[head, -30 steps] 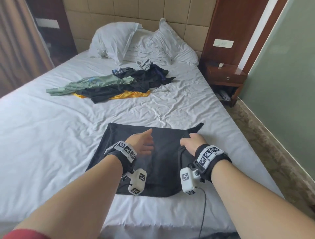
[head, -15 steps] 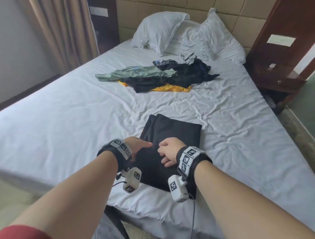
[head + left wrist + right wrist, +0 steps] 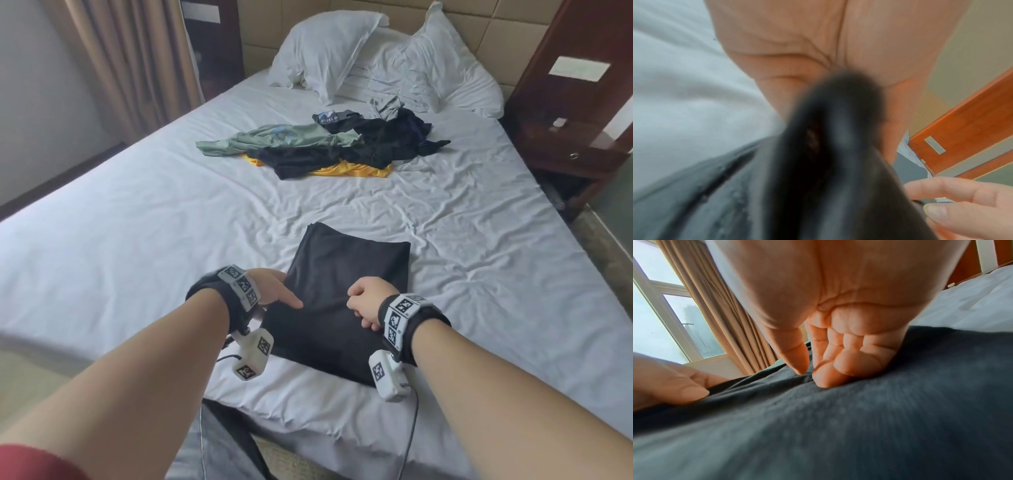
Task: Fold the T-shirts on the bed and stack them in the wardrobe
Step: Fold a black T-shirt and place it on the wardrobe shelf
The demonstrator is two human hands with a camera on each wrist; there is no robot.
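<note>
Pinching black T-shirt [image 3: 346, 294], right hand [image 3: 830, 363] fingers, per wrist view; left hand [image 3: 274, 286] gripping its edge.

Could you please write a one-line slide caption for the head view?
Both hands, left and right, work a half-folded black T-shirt on the bed.

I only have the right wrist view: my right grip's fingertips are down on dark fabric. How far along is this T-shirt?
Observer: In the head view the black T-shirt lies as a narrow folded rectangle near the foot of the bed.
Operator: And the left grip?
Observer: The left grip holds the shirt's left edge. Its wrist view shows black fabric bunched against the palm.
Operator: Anything left to fold?
Observer: A pile of unfolded clothes lies farther up the bed, just short of the pillows.
</note>
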